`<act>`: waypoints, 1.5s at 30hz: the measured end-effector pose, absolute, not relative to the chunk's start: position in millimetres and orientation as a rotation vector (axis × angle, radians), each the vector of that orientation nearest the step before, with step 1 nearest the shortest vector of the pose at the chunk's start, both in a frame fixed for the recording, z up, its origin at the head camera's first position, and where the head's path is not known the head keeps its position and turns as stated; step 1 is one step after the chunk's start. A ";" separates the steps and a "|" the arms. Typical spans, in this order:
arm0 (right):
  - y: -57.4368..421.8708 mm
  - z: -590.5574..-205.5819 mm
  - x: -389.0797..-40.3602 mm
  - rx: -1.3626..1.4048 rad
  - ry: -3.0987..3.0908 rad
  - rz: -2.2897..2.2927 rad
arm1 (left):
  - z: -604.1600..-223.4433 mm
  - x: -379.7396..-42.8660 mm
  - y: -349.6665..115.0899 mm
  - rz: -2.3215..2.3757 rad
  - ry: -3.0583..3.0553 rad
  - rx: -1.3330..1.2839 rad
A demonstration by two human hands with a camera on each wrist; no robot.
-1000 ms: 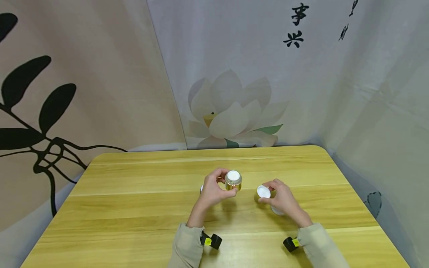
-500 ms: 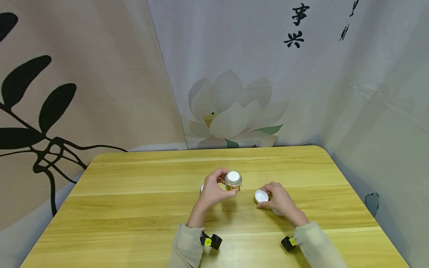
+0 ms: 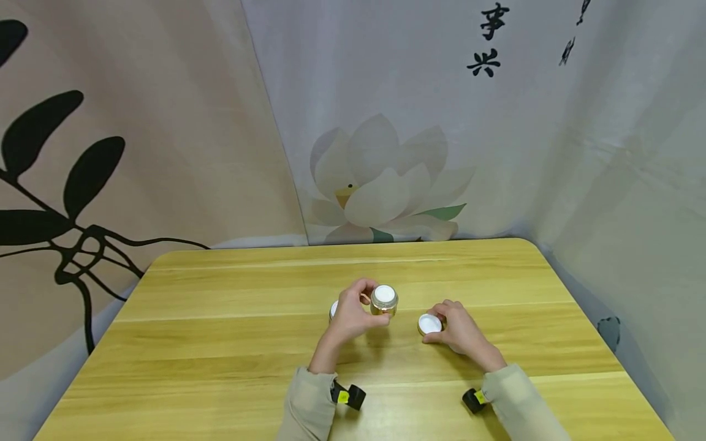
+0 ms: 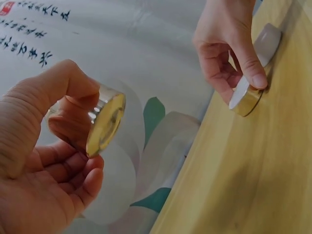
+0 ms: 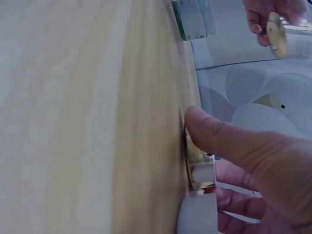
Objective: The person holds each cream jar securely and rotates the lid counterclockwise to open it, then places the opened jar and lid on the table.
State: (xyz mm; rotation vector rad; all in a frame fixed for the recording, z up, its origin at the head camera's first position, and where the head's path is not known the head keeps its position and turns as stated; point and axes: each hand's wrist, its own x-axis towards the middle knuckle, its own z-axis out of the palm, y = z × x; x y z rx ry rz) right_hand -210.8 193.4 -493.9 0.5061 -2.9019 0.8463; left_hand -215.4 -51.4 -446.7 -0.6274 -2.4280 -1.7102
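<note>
My left hand (image 3: 364, 306) grips a small gold jar (image 3: 384, 299) with a white top and holds it a little above the wooden table (image 3: 220, 343). In the left wrist view the jar (image 4: 105, 124) sits between thumb and fingers of the left hand (image 4: 73, 146). My right hand (image 3: 441, 324) pinches a gold lid (image 3: 429, 324) with a white inside, down on the table to the right of the jar. The thumb (image 5: 229, 141) presses on the lid (image 5: 197, 168); from the left wrist the lid (image 4: 246, 95) looks tilted, its edge touching the wood.
A white round piece (image 4: 268, 41) lies on the table under the right hand (image 4: 226, 44). Another small white thing (image 3: 332, 309) peeks out behind the left hand. Printed cloth hangs close behind and to the right of the table. Black wrist cameras (image 3: 347, 397) sit at both cuffs.
The right hand has lowered the lid from just above the table down onto it and drawn slightly nearer. The left hand and jar have barely moved.
</note>
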 end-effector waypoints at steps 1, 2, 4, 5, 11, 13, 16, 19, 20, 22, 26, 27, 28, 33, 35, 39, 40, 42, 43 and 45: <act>193.3 -493.7 -211.0 0.508 -2.904 0.844 | -447.6 -215.7 -51.5 -1.704 -2.438 -0.626; 193.1 -493.6 -211.2 0.511 -2.905 0.845 | -448.2 -215.9 -51.7 -1.700 -2.452 -0.621; 192.9 -493.3 -211.3 0.520 -2.904 0.847 | -450.3 -216.5 -51.9 -1.693 -2.474 -0.611; 192.8 -493.1 -211.2 0.524 -2.903 0.849 | -451.0 -216.6 -51.9 -1.690 -2.484 -0.605; 192.2 -492.3 -210.6 0.521 -2.909 0.849 | -455.5 -217.1 -51.4 -1.645 -2.548 -0.597; 191.8 -492.0 -210.4 0.517 -2.911 0.850 | -456.8 -217.1 -51.5 -1.632 -2.580 -0.599; 191.4 -492.1 -210.2 0.511 -2.917 0.850 | -458.5 -217.0 -51.9 -1.612 -2.636 -0.611; 191.4 -492.5 -210.2 0.506 -2.920 0.847 | -461.7 -217.7 -52.3 -1.568 -2.690 -0.641; 191.4 -492.6 -210.2 0.504 -2.921 0.845 | -463.0 -217.9 -52.3 -1.550 -2.705 -0.647; 191.5 -492.8 -210.3 0.501 -2.922 0.846 | -465.7 -218.5 -51.9 -1.507 -2.727 -0.666; 191.6 -493.5 -210.1 0.501 -2.922 0.848 | -469.8 -218.9 -49.6 -1.424 -2.765 -0.684; 191.5 -493.7 -210.0 0.501 -2.922 0.847 | -471.1 -219.0 -48.8 -1.403 -2.772 -0.694; 191.6 -494.1 -209.9 0.500 -2.921 0.850 | -472.1 -218.9 -48.1 -1.395 -2.777 -0.700; 191.7 -494.7 -208.5 0.503 -2.905 0.844 | -476.1 -217.8 -44.6 -1.365 -2.807 -0.720; 191.6 -494.7 -208.2 0.501 -2.904 0.840 | -477.0 -217.6 -43.3 -1.360 -2.821 -0.713; 191.2 -494.8 -208.5 0.487 -2.919 0.828 | -479.1 -217.8 -40.9 -1.329 -2.846 -0.704; 191.2 -494.7 -208.7 0.484 -2.921 0.824 | -479.6 -217.8 -40.4 -1.319 -2.852 -0.704; 191.2 -494.4 -208.8 0.479 -2.926 0.814 | -480.4 -217.6 -39.4 -1.302 -2.863 -0.704; 191.2 -494.1 -208.8 0.479 -2.926 0.807 | -480.6 -217.4 -39.0 -1.292 -2.869 -0.703; 191.5 -493.9 -208.4 0.483 -2.925 0.794 | -480.8 -216.9 -38.2 -1.282 -2.878 -0.701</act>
